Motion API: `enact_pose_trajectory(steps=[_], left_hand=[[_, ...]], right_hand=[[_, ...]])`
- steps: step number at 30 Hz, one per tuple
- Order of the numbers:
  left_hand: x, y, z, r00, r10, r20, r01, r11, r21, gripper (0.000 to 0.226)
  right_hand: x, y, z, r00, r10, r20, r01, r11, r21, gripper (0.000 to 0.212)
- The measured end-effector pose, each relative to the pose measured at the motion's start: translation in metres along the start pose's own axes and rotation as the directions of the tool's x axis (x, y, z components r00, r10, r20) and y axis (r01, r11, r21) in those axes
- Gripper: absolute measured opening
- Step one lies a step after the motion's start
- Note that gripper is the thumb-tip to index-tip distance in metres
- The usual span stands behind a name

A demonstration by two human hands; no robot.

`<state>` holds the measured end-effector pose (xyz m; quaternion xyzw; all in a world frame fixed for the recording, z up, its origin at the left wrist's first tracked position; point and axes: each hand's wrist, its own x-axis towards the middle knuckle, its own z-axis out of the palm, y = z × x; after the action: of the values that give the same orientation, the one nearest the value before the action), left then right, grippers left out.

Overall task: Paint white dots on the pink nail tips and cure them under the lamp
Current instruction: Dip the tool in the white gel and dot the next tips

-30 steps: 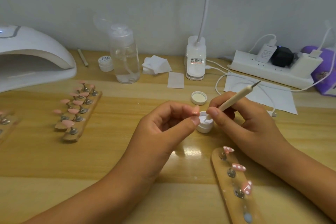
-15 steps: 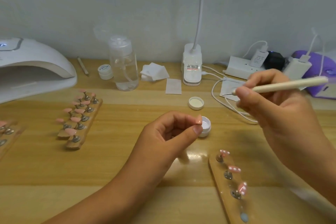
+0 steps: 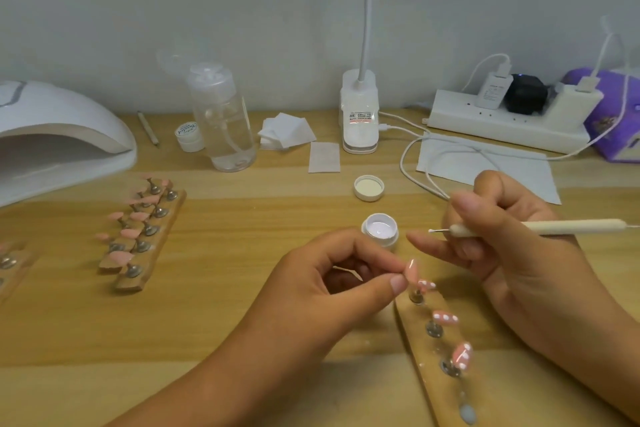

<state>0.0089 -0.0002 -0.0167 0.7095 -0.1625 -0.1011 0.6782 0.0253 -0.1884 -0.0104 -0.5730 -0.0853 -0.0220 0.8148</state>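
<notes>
My left hand (image 3: 332,282) pinches a plain pink nail tip (image 3: 412,270) between thumb and forefinger, just above the near wooden holder (image 3: 427,350). That holder carries three pink tips with white dots (image 3: 445,317). My right hand (image 3: 502,246) grips a cream dotting tool (image 3: 540,227); its white-loaded point aims left, a short way above and right of the held tip. The open jar of white gel (image 3: 380,230) stands behind my hands, its lid (image 3: 369,187) farther back. The white curing lamp (image 3: 59,139) sits at the far left.
Two wooden holders (image 3: 145,239) with several plain pink tips lie at left, another at the left edge. A clear pump bottle (image 3: 225,121), small jar, wipes, desk-lamp base (image 3: 359,114), power strip (image 3: 502,121), cables and a purple box stand along the back.
My right hand dipped the tool in the jar, lifted away to the right, and has come back down near the held tip. My left hand moved the tip toward the near holder.
</notes>
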Motion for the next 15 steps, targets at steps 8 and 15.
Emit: enact_pose_trajectory(steps=[8,15], left_hand=[[-0.0008,0.0001,0.0008,1.0,0.005,0.004,-0.005,0.999,0.034,0.005],[-0.0009,-0.0016,0.0003,1.0,0.012,0.001,-0.012,0.999,0.05,0.004]], right_hand=[[-0.0016,0.0013,0.0023,0.993,0.031,0.111,-0.033,0.999,0.019,0.024],[-0.0011,0.0036,0.0003,0.989,0.051,0.141,-0.052,0.999,0.004,0.022]])
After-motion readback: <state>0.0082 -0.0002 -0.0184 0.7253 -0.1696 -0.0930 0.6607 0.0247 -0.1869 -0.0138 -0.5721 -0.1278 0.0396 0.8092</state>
